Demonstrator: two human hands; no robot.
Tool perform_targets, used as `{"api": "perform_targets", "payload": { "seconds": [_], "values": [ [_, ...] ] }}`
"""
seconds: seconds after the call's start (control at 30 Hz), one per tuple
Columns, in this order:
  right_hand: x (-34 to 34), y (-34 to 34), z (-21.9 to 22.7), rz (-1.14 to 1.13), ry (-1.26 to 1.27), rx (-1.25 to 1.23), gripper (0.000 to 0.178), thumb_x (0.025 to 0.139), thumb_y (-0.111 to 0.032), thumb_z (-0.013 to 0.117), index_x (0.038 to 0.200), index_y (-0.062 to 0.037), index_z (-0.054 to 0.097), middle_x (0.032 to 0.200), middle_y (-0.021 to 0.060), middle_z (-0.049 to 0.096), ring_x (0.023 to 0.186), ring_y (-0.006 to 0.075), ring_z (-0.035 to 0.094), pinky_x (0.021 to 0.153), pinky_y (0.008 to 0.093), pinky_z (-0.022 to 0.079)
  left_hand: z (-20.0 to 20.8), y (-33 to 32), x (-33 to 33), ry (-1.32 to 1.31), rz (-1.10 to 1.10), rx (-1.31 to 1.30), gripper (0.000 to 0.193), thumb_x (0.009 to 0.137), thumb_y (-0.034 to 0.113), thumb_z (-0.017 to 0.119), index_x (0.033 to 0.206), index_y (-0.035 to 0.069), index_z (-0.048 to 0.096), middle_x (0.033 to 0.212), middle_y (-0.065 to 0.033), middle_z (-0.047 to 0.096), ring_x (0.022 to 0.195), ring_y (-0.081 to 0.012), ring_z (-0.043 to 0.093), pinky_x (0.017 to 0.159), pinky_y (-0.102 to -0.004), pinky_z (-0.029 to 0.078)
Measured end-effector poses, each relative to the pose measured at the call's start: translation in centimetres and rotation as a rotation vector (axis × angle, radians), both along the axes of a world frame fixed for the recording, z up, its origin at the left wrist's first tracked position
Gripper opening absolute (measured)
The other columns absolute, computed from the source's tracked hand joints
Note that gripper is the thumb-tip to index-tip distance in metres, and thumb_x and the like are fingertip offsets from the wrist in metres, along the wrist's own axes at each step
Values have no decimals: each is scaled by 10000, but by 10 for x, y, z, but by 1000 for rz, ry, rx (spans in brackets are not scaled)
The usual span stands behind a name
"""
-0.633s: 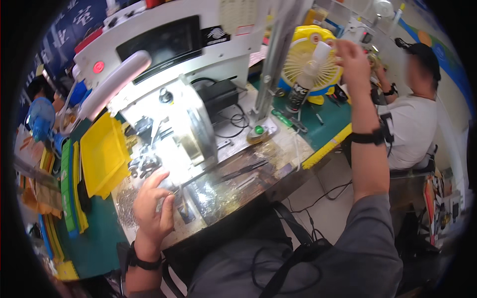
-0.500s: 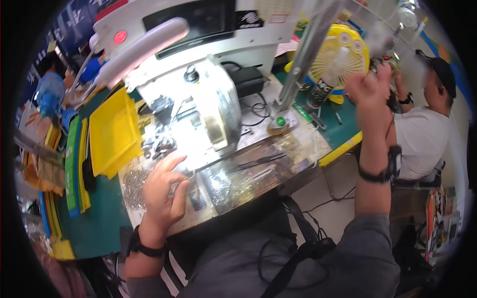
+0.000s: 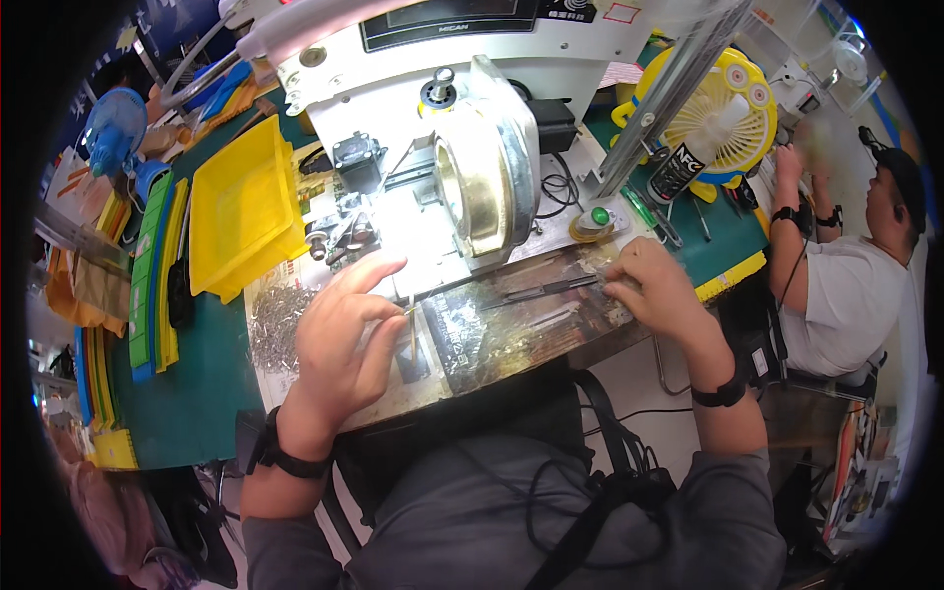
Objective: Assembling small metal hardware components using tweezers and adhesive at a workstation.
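Note:
My left hand (image 3: 346, 334) is over the front of the bench, thumb and forefinger pinched on a thin, small metal piece (image 3: 409, 308); its exact kind is too small to tell. My right hand (image 3: 657, 293) is low over the bench's right part, its fingers curled closed around the near end of slim black tweezers (image 3: 551, 289) that lie along the bench top. Beyond my left hand stands a brightly lit machine with a rounded metal wheel housing (image 3: 492, 187), brass-coloured inside. A heap of small metal pieces (image 3: 283, 320) lies left of my left hand.
A yellow bin (image 3: 246, 211) and stacked coloured trays (image 3: 152, 275) stand on the left. At the right are a steel post (image 3: 669, 108), a yellow fan (image 3: 723, 118), a black spray can (image 3: 678, 175) and a green-topped small bottle (image 3: 596, 222). Another person (image 3: 855, 265) sits farther right.
My right hand has come down from above the right side to the tweezers. My left hand keeps its pinch by the machine. The whole view has shifted.

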State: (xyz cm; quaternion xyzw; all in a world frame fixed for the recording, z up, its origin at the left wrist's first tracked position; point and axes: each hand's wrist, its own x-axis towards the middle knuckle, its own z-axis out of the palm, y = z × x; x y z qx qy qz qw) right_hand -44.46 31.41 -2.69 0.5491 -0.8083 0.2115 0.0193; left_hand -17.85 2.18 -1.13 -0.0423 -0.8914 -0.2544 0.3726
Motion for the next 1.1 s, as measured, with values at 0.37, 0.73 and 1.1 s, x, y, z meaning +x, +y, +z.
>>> {"api": "perform_targets", "payload": {
  "seconds": [0.37, 0.73, 1.1],
  "values": [
    [4, -25, -4, 125, -99, 21, 204, 808, -128, 767, 916, -50, 613, 930, 135, 598, 928, 350, 578, 785, 429, 462, -1, -4, 1, -10, -24, 26, 121, 846, 25, 698, 914, 34, 599, 1187, -236, 683, 1080, -427, 663, 929, -440, 520],
    [25, -23, 34, -50, -748, -330, 110, 887, -70, 676, 981, -24, 643, 878, 16, 627, 807, 104, 580, 746, 271, 473, 3, -4, 2, 0, -92, 51, 106, 877, 50, 699, 941, 53, 614, 1203, -248, 684, 1091, -399, 674, 950, -421, 509],
    [97, -78, 76, 459, -680, -781, 292, 1012, -230, 632, 1031, 58, 669, 795, 65, 660, 666, 145, 616, 625, 274, 490, -2, -7, 1, 58, -63, 0, 162, 824, 55, 736, 934, 57, 618, 1191, -176, 695, 1033, -363, 677, 928, -432, 532]
  ]
}}
